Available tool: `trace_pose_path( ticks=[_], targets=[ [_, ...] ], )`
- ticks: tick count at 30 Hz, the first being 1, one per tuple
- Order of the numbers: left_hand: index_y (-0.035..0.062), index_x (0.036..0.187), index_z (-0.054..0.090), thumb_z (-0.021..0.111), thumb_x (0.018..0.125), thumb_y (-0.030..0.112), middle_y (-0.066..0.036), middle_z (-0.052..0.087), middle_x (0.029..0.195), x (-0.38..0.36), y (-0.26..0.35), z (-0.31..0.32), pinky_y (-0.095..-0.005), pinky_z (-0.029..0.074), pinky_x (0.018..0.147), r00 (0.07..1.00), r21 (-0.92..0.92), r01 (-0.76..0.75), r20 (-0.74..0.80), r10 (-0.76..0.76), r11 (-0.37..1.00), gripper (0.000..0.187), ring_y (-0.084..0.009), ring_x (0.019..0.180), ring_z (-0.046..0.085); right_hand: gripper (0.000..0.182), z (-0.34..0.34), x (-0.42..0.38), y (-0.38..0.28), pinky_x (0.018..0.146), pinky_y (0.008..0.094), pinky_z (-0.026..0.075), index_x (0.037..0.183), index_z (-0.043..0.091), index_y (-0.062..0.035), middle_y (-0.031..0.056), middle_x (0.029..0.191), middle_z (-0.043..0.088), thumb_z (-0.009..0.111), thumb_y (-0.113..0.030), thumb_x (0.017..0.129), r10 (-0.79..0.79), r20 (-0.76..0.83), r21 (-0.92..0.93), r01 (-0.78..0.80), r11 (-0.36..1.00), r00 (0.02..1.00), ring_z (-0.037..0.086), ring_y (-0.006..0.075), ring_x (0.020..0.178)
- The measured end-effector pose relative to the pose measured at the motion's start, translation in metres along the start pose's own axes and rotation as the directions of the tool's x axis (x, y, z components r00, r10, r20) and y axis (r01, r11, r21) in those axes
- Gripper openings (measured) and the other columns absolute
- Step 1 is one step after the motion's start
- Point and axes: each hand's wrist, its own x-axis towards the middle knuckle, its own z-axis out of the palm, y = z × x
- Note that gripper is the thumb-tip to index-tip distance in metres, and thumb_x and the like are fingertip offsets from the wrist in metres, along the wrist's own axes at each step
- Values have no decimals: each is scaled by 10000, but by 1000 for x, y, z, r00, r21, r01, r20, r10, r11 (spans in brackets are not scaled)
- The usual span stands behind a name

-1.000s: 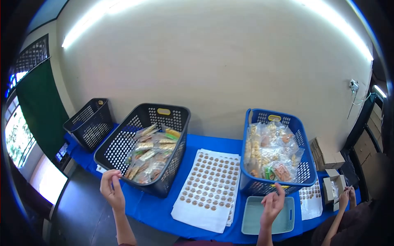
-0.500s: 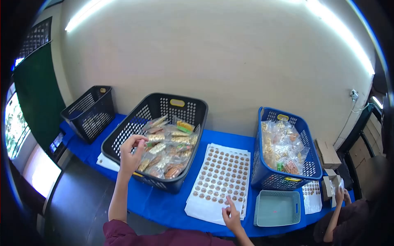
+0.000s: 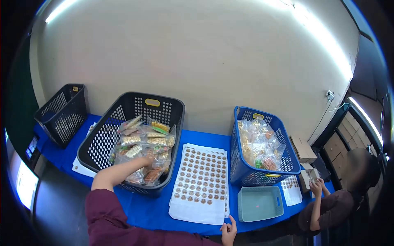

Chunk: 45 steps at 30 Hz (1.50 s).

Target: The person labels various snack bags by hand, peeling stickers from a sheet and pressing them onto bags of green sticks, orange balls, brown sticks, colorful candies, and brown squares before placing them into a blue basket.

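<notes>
Now the left hand [image 3: 148,160], half a second ago raised over the near rim of the black basket [image 3: 102,141], is down inside it, left of centre in the frame. It touches the clear snack packets [image 3: 131,140]; its fingertips are hidden, so whether it grips one cannot be told. The right hand [image 3: 228,234], earlier over the sticker sheet [image 3: 198,176], is now below it at the bottom edge, loosely curled with one finger raised, nothing visible in it. The view has swung, setting both baskets farther left. The packets lie at mixed angles: a pale one, left of the hand, runs nearly sideways; a yellow-and-green one, above, slants down to the right.
</notes>
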Motion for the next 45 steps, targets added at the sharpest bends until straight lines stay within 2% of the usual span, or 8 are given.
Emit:
trace_pose_path(
  ticks=[5, 15, 22, 27, 33, 38, 42, 45],
  targets=[
    [119, 1261, 388, 589, 723, 464, -202, 343, 1291, 10, 21, -34, -421, 347, 926, 946, -85, 146, 303, -114, 986, 669, -317, 1183, 362, 331, -1, 4, -3, 517, 194, 376, 1140, 430, 54, 22, 565, 508, 461, 13, 813, 68, -68, 97, -61, 993, 995, 482, 65, 536],
    [131, 1085, 576, 515, 758, 377, -104, 415, 1248, 31, 8, -4, -514, 297, 906, 945, 34, 323, 50, -324, 946, 413, -279, 1146, 403, 344, 4, 5, -17, 499, 185, 375, 1145, 430, 39, 39, 587, 525, 485, -11, 809, 72, -42, 167, -64, 984, 997, 510, 79, 548],
    [67, 900, 617, 524, 745, 296, -135, 579, 957, 11, -2, -52, -435, 387, 806, 959, 33, 199, -214, -188, 979, 292, -282, 908, 554, 365, 6, -14, 13, 528, 178, 389, 1203, 417, -18, 5, 675, 518, 485, -48, 846, 161, -55, 331, -135, 934, 985, 474, 65, 589],
    [49, 755, 542, 513, 747, 104, -152, 561, 801, 31, -5, -91, -394, 422, 654, 609, -119, 85, -779, -146, 989, 62, -296, 715, 547, 326, -1, -2, 4, 487, 185, 372, 1129, 441, 37, 42, 596, 535, 484, -11, 809, 196, -96, 333, -154, 930, 976, 511, 84, 542],
    [32, 966, 545, 589, 742, 17, -120, 559, 791, -63, 79, -251, -309, 453, 671, 287, -495, -560, -868, -405, 664, 228, -216, 727, 551, 228, -1, 16, 12, 501, 193, 384, 1038, 508, 35, 46, 621, 545, 482, 2, 814, 84, 13, 301, -84, 950, 996, 517, 89, 557],
    [89, 862, 638, 636, 676, 21, -68, 578, 802, -146, 174, -241, -303, 447, 673, 301, -129, -575, -952, 62, 808, 197, -211, 779, 558, 330, 12, 39, -10, 720, 279, 438, 1085, 470, 54, 122, 834, 567, 486, -191, 863, 127, 369, 565, -331, 756, 921, 538, 164, 743],
    [126, 933, 636, 658, 624, 25, -40, 585, 859, -157, 233, -155, -306, 445, 631, 314, -2, -842, -815, 487, 539, 326, -198, 749, 563, 470, 25, 67, -37, 832, 344, 419, 1129, 449, 40, 143, 1056, 543, 457, -348, 863, -23, 543, 738, -465, 489, 839, 541, 217, 946],
    [121, 955, 626, 643, 638, 8, -19, 574, 855, -172, 254, -115, -295, 471, 628, 364, -74, -820, -832, 419, 567, 337, -181, 744, 582, 524, 29, 78, -22, 839, 348, 418, 1154, 434, 29, 124, 1102, 525, 419, -407, 864, 22, 484, 552, -325, 768, 875, 528, 202, 983]
  ],
)
